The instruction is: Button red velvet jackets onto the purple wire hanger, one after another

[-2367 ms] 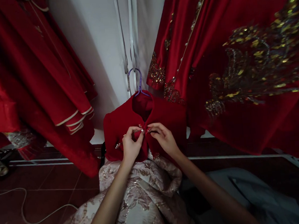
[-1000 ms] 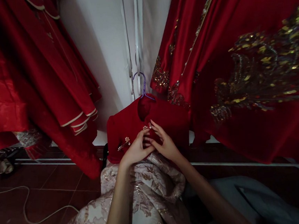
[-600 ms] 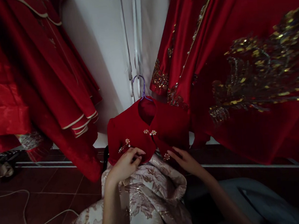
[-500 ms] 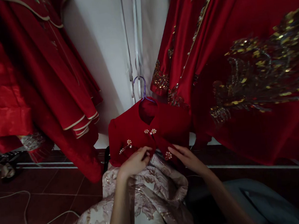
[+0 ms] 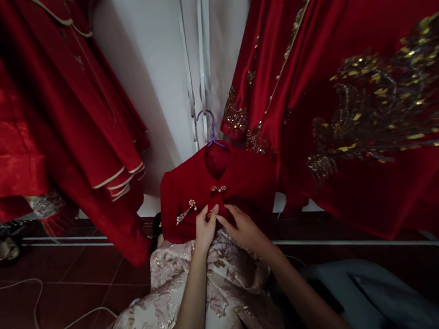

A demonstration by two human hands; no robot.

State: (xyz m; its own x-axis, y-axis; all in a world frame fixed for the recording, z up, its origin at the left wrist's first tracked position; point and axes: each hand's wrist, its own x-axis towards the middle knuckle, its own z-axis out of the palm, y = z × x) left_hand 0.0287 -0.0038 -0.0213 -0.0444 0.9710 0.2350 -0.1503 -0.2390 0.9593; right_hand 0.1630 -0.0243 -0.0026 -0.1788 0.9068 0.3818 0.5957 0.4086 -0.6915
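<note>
Drawn inward since a moment ago, the right hand (image 5: 245, 230) now sits just beside the left hand (image 5: 205, 226) at the front opening of the red jacket (image 5: 198, 187), which hangs from a purple hanger (image 5: 212, 126). Left grip is narrow, pinching the jacket's front; whether the right one pinches cloth, I cannot tell. Above them sits a flower clasp (image 5: 218, 188); below, pale brocade (image 5: 226, 287) spreads in folds.
</note>
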